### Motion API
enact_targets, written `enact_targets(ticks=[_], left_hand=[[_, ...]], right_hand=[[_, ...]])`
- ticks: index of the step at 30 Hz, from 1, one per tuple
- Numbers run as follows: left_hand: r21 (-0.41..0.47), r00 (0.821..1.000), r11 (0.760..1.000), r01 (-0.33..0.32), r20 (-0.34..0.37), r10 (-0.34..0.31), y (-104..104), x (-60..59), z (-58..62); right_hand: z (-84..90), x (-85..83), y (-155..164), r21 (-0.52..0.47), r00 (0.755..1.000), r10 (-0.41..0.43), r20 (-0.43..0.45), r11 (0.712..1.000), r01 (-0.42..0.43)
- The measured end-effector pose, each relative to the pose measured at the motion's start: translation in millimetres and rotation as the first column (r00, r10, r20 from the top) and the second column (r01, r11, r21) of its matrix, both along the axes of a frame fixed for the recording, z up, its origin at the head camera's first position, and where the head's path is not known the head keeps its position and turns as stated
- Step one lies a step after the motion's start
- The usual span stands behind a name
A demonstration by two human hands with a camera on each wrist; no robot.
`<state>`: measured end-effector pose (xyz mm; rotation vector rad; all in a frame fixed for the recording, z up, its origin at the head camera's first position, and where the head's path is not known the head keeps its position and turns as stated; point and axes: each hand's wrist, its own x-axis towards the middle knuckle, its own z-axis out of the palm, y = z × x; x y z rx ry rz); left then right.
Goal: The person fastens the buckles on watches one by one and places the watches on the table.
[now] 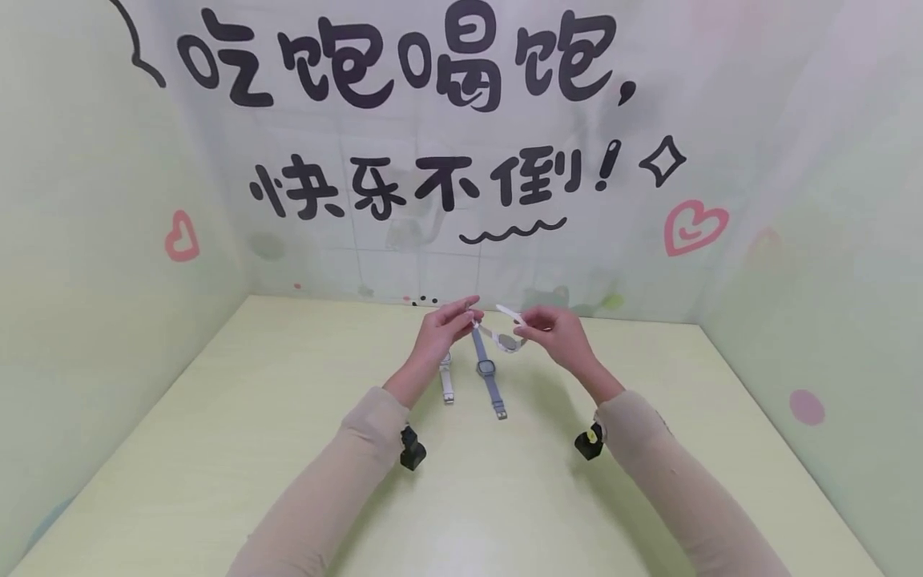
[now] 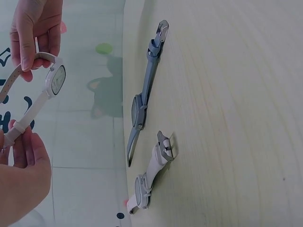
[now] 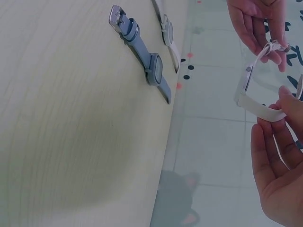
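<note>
Both hands hold a white wristwatch [image 1: 508,340] in the air above the pale yellow table [image 1: 216,449]. My left hand [image 1: 470,320] pinches one strap end [image 2: 12,130]. My right hand [image 1: 525,327] pinches the other strap, close to the round face [image 2: 57,79]. In the right wrist view the white wristwatch [image 3: 246,92] hangs curved between the two hands. Beneath them a grey-blue watch [image 1: 487,373] lies flat with its strap stretched out, and a second white watch [image 1: 447,383] lies just left of it. Both also show in the left wrist view: the grey-blue watch [image 2: 142,101] and the second white watch [image 2: 150,177].
Walls printed with black characters and pink hearts [image 1: 694,226] close the table in at the back and on both sides. A small black camera [image 1: 413,449] sits on each wrist. Bare tabletop spreads to the left, right and front of the watches.
</note>
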<state>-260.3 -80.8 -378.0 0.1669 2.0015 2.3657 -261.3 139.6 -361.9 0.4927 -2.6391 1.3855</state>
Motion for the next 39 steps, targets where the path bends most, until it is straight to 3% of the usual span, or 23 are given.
enact_targets(ticks=[11,21,39], left_hand=[[-0.012,1.0,1.0,0.018,0.007,-0.018,1,-0.5,0.1],[-0.049,1.0,0.999,-0.011,0.008,0.012,1,-0.1,-3.8],[-0.106,1.0,0.994,0.01,-0.01,-0.011,1,1.0,-2.2]], right_hand=[[0.9,-0.7,-3,0.062,0.999,0.032,-0.013,0.998,-0.031],[0.5,-0.1,-8,0.068,0.998,0.065,-0.01,0.996,-0.064],[2.5,-0.8,-11,0.131,0.998,0.054,-0.01,0.99,-0.052]])
